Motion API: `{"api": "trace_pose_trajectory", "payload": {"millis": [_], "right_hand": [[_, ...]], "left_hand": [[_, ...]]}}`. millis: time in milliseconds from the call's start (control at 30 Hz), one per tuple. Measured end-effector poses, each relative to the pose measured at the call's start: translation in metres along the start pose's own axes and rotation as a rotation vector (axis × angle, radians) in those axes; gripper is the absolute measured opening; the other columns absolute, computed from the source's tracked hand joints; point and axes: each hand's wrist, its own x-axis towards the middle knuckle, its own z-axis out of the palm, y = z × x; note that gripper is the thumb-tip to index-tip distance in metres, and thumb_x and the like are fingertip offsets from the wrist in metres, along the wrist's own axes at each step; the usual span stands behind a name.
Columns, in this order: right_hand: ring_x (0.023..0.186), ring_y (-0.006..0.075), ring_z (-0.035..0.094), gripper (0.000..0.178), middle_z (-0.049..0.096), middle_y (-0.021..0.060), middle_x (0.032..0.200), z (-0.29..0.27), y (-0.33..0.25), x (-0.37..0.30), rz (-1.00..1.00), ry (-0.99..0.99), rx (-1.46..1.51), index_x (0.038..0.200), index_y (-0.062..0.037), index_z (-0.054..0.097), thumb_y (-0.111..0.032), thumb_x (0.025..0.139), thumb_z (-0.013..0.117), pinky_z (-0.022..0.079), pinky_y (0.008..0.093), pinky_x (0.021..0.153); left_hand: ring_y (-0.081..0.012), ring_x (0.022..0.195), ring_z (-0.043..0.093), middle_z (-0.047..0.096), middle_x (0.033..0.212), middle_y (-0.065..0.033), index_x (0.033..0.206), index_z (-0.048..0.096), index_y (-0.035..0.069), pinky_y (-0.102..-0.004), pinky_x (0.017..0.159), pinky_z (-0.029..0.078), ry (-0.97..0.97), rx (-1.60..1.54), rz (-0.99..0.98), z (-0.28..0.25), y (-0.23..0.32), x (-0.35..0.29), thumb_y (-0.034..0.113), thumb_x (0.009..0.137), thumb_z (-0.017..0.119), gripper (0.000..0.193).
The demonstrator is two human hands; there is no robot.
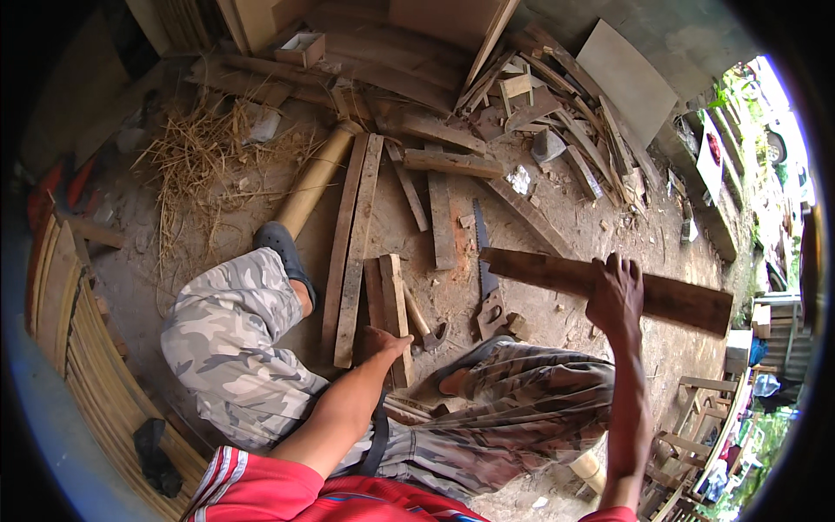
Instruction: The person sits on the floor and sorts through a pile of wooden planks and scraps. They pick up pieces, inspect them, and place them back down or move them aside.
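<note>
My right hand (616, 296) is closed round a dark brown wooden plank (539, 271), which it holds raised above the ground on the right, lying nearly level. My left hand (389, 342) is over a short wooden beam (394, 296) between my legs, thumb apart and fingers pointing right. Whether it rests on that beam or hovers just over it is hard to see. Just right of the beam lies a hammer (424, 324) with a wooden handle. A handsaw (487, 278) lies on the ground beyond my right foot, partly behind the raised plank.
Two long beams (352, 252) and a bamboo pole (320, 178) lie ahead, left of centre. Straw (200, 157) is heaped at far left. Scrap wood (557, 104) piles up at the back right. Stacked strips (96, 357) line the left side. A grey block (548, 145) sits near the scrap.
</note>
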Motion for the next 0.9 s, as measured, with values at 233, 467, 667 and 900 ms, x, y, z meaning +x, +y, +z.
{"api": "trace_pose_trajectory", "payload": {"millis": [233,467,667,900], "right_hand": [[0.111,0.0298,0.056,0.027,0.061,0.0148,0.110,0.025,-0.007,-0.018,0.124,-0.255,0.384,0.109,-0.0182,0.070,-0.032,0.086,0.065,0.041,0.0440,0.097],[0.114,0.0298,0.055,0.040,0.060,0.0160,0.114,0.041,0.011,-0.031,0.066,-0.152,0.387,0.119,-0.0116,0.064,-0.028,0.082,0.066,0.040,0.0431,0.098],[0.114,0.0307,0.054,0.041,0.058,0.0172,0.116,0.041,0.023,-0.045,0.082,-0.190,0.319,0.118,-0.0099,0.063,-0.020,0.077,0.065,0.039,0.0416,0.100],[0.115,0.0296,0.054,0.055,0.057,0.0150,0.117,0.071,0.047,-0.069,0.085,-0.341,0.298,0.121,-0.0140,0.062,-0.028,0.070,0.079,0.040,0.0415,0.099]], "left_hand": [[-0.0383,0.113,0.058,0.042,0.135,-0.0212,0.144,0.020,0.003,-0.0458,0.091,0.054,0.135,0.060,0.067,0.015,0.003,0.001,0.033,0.065,0.084,0.106],[-0.0342,0.137,0.032,0.031,0.149,-0.0190,0.151,0.022,0.003,-0.0486,0.114,0.024,0.482,0.350,0.739,0.024,-0.002,-0.016,0.021,0.076,0.069,0.090],[-0.0350,0.145,0.024,0.040,0.149,-0.0148,0.140,0.050,0.010,-0.0537,0.118,0.011,0.321,0.819,1.369,0.019,0.022,0.008,0.011,0.077,0.062,0.064],[-0.0261,0.127,0.048,0.060,0.125,-0.0077,0.122,0.064,0.016,-0.0558,0.116,0.015,0.058,1.396,1.201,0.035,0.076,0.009,0.019,0.093,0.052,0.032]]}}
